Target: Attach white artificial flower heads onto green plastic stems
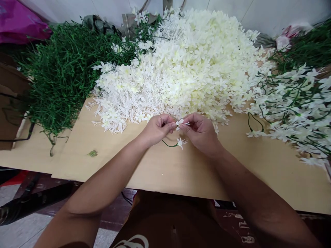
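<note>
White plastic flower (180, 122) is pinched between fingertips of both hands, just in front of the big loose pile of white flowers (186, 65) at 12 o'clock. Left hand (157, 129) and right hand (200, 132) are together, both clamped on it. Thin green stem (168, 144) hangs below the left hand, with 1 flower already on its tip (181, 142). Heap of green stems (64, 69) sits at 10 o'clock; finished sprays (297, 100) lie at 2 o'clock. All rest on the wooden board (258, 172).
</note>
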{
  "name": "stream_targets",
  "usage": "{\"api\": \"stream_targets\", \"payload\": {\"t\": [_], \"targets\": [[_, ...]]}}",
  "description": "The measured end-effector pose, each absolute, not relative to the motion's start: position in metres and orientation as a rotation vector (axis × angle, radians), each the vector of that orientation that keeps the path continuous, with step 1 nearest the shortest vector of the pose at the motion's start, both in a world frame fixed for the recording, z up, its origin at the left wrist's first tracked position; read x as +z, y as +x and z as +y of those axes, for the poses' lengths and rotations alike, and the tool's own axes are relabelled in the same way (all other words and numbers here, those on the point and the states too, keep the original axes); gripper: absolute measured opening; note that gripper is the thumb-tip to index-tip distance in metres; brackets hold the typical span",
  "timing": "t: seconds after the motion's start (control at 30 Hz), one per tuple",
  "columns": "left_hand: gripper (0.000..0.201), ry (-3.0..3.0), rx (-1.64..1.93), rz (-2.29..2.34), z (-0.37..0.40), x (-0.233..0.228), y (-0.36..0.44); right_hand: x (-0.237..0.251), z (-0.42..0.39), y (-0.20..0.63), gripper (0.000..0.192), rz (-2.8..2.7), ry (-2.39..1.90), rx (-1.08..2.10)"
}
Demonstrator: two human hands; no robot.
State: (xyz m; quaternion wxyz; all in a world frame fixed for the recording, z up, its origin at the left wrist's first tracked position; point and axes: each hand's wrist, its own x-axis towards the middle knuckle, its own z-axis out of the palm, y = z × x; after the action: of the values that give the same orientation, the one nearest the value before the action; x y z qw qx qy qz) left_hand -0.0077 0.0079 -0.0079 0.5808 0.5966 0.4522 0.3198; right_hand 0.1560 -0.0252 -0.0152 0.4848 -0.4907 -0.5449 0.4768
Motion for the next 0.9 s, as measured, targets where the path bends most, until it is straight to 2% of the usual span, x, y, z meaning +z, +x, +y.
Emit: {"api": "stream_targets", "payload": {"t": [0.4,0.9], "targets": [[0.015,1.352,0.747,1.044,0.0077,-0.0082,-0.0068,-0.0220,-0.0217,0.1531,0.038,-1.030,-1.067,1.446],[0.017,1.355,0.746,1.100,0.0085,-0.0089,-0.0030,-0.0253,-0.0258,0.1507,0.029,-1.242,-1.203,1.167]]}}
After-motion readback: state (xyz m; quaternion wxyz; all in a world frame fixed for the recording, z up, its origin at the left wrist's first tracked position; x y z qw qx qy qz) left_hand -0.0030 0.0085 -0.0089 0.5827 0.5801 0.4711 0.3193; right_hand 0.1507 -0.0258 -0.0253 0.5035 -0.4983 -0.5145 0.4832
